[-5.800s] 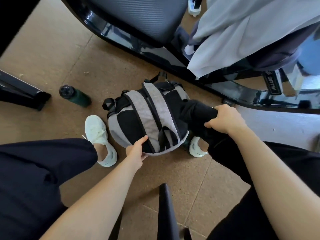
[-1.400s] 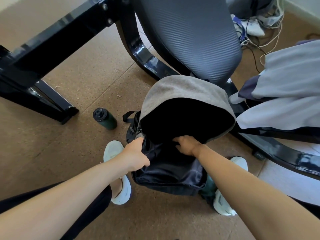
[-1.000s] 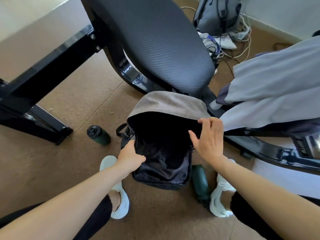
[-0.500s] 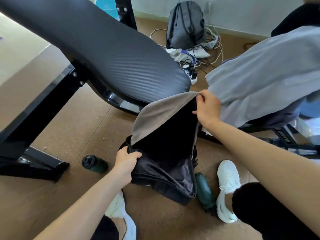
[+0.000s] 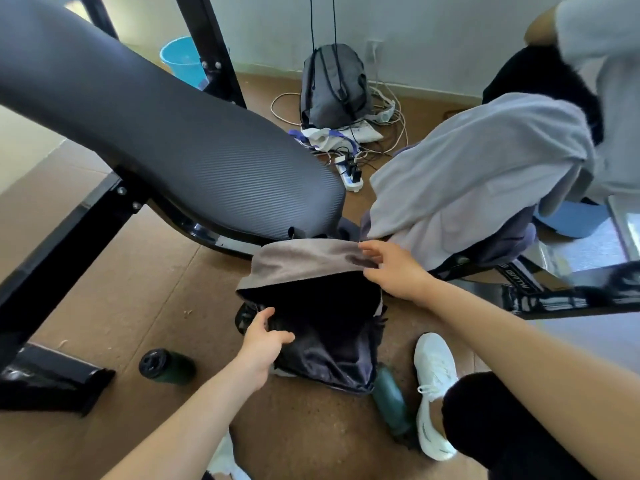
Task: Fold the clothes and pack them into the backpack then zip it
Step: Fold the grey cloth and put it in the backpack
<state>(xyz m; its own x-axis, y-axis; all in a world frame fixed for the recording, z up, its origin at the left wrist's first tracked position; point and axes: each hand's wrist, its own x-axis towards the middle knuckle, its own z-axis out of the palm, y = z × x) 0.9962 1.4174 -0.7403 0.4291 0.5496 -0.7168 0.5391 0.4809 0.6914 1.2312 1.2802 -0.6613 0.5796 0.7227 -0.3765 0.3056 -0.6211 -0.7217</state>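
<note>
Bottle (image 5: 166, 366) is lying on the floor at my far left; my left hand (image 5: 265, 341) is gripping the backpack (image 5: 322, 327) mouth's near edge; my right hand (image 5: 394, 271), fingers loosely spread, is touching its grey flap (image 5: 304, 266); pale clothes (image 5: 478, 171) are draping the bench beyond.

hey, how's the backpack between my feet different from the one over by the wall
The backpack between your feet is unzipped, its grey flap thrown back over a dark inside, with your left hand and right hand on it. The backpack by the wall stands upright, looks closed, and nobody touches it; cables lie around it. Both are grey and sit on the floor.
</note>
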